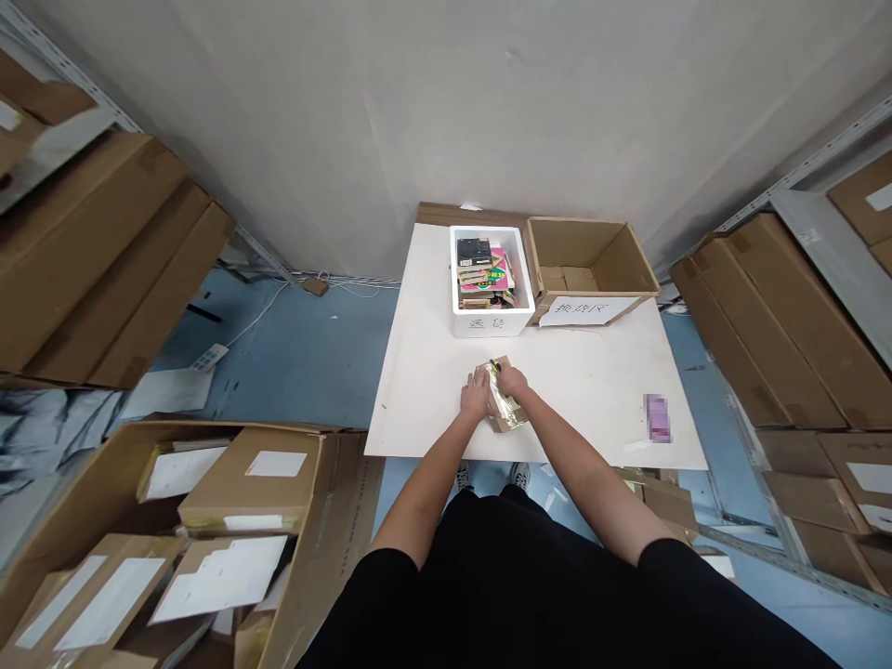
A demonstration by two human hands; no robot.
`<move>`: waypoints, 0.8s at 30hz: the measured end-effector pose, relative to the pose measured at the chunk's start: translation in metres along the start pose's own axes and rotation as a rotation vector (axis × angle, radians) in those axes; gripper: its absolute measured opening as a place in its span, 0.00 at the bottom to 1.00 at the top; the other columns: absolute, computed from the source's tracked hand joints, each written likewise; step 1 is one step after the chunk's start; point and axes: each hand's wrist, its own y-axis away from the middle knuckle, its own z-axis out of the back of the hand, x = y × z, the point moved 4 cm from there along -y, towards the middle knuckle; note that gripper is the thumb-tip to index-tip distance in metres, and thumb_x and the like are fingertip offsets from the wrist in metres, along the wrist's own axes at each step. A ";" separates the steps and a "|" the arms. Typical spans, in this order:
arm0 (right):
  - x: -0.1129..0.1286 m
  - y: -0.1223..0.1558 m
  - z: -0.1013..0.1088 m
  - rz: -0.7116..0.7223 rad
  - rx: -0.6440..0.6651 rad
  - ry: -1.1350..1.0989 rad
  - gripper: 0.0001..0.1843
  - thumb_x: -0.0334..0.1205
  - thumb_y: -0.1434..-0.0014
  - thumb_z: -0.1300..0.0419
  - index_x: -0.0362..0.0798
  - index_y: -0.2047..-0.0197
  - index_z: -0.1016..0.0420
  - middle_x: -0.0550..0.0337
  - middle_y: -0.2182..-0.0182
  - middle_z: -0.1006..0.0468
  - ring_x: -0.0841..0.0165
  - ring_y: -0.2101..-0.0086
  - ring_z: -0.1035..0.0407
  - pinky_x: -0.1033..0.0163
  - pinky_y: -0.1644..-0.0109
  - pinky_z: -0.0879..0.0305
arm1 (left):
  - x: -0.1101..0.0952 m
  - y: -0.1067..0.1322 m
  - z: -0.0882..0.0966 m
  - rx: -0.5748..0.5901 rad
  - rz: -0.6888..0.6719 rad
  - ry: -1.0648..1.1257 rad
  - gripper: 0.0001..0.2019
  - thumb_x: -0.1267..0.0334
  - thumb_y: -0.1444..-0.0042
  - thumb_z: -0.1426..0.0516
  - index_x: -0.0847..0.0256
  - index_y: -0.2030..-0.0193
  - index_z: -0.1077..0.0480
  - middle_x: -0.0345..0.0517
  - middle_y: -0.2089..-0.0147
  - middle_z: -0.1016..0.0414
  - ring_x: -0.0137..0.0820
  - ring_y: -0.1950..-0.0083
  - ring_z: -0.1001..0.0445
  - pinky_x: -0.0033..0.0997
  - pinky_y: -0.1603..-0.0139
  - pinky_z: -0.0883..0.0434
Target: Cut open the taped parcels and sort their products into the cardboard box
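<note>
Nearest my remote view, the wearer's black shirt [516,576] fills the bottom edge, cut off by the frame and hiding most of the legs; two patterned shoes [519,475] peek out below the table. At lower left, a large carton [345,520] of labelled boxes runs out of frame, and the right forearm partly covers boxes [669,502] under the table.

On the white table [418,372], near its front edge, a small taped cardboard parcel [503,409] lies between the two hands, askew and glossy with tape. The left hand [476,394] rests against its left side, fingers over the top; I cannot tell how firmly it grips. The right hand [512,381] bends over the parcel's far end, beside a small dark item [496,366]; I cannot make out what that is, or whether the fingers close on it. A purple item [657,418] at right is pixelated.

Farther back, a white foam box [491,323] of packets stands beside an open carton [578,242] with a handwritten sheet. Beyond rises a grey wall [390,111].
</note>
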 end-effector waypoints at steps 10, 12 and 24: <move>-0.007 0.012 -0.021 -0.081 0.004 -0.046 0.21 0.39 0.38 0.27 0.45 0.44 0.24 0.36 0.48 0.17 0.49 0.45 0.20 0.55 0.47 0.25 | 0.008 0.003 -0.001 -0.018 0.066 0.088 0.65 0.37 0.53 0.30 0.41 0.16 0.62 0.41 0.13 0.73 0.67 0.21 0.53 0.62 0.32 0.33; -0.011 0.018 -0.022 -0.102 0.032 -0.052 0.21 0.34 0.43 0.25 0.44 0.47 0.22 0.36 0.51 0.16 0.48 0.50 0.17 0.54 0.49 0.23 | 0.008 0.004 0.001 -0.023 0.070 0.075 0.64 0.36 0.52 0.30 0.42 0.16 0.61 0.40 0.12 0.71 0.67 0.22 0.51 0.61 0.32 0.33; -0.073 0.082 -0.047 -0.194 0.134 -0.313 0.20 0.42 0.43 0.26 0.47 0.49 0.18 0.41 0.61 0.15 0.54 0.70 0.17 0.55 0.69 0.20 | 0.004 0.004 0.007 -0.027 0.087 0.022 0.67 0.33 0.54 0.30 0.42 0.15 0.63 0.41 0.13 0.68 0.67 0.24 0.48 0.60 0.33 0.32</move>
